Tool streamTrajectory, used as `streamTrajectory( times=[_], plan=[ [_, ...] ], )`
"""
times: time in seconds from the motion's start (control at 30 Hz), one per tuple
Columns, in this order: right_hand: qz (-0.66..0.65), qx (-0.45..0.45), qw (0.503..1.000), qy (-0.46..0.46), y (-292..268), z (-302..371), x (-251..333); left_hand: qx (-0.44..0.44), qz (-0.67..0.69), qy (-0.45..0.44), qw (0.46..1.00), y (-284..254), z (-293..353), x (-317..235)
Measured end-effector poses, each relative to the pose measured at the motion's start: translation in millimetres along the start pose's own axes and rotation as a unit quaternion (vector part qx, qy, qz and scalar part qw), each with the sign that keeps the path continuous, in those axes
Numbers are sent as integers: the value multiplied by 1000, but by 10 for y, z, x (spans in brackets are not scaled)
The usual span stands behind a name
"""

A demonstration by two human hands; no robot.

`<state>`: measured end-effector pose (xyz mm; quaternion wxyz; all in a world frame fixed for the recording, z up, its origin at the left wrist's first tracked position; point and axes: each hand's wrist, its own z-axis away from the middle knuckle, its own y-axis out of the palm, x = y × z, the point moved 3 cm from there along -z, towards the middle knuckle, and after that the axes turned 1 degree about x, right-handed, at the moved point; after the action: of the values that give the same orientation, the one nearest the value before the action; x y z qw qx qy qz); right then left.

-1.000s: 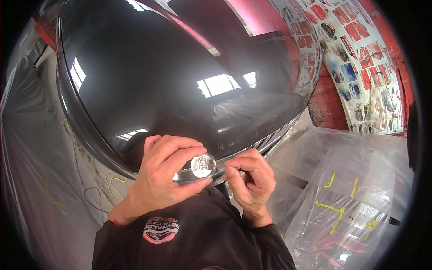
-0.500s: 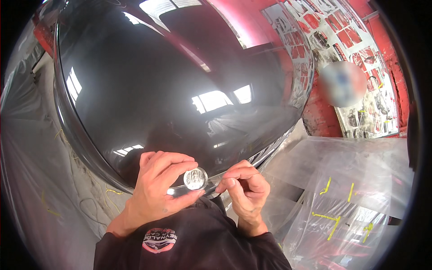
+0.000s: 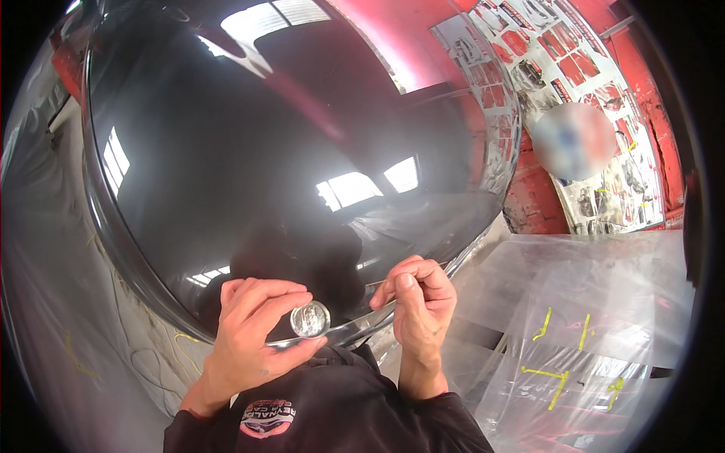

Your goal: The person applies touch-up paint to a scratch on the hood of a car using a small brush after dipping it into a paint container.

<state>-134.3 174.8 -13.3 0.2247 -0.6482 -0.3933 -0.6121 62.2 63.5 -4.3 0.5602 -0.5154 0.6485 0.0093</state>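
Window glare (image 3: 349, 189) is mirrored in the glossy black panel (image 3: 226, 158); edges are bowed and darkened; the right-hand poster (image 3: 565, 69) is partly blurred.

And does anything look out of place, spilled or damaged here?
Yes: a round blurred patch covers part of the picture sheet on the red wall, unlike the sharper prints around it. I see no spill or damage on the glossy black panel or the shiny round object in the left hand.
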Motion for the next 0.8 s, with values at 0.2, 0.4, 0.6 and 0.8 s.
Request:
streamTrajectory(
  times=[0.2, 0.4, 0.6, 0.8],
  plan=[
    [-20, -35, 999, 34, -129, -97, -111, 4, 1, 6, 1000, 52, -50, 31],
    [-23, -58, 998, 12, -361, -196, -140, 11, -15, 14, 1000, 111, -99, -18],
    [-49, -64, 996, 25, -319, -139, -184, 7, -40, -2, 999, 84, -60, -34],
    [-56, -94, 993, 42, -401, 24, -198, 4, -44, 0, 999, 44, -21, -16]
  ],
)
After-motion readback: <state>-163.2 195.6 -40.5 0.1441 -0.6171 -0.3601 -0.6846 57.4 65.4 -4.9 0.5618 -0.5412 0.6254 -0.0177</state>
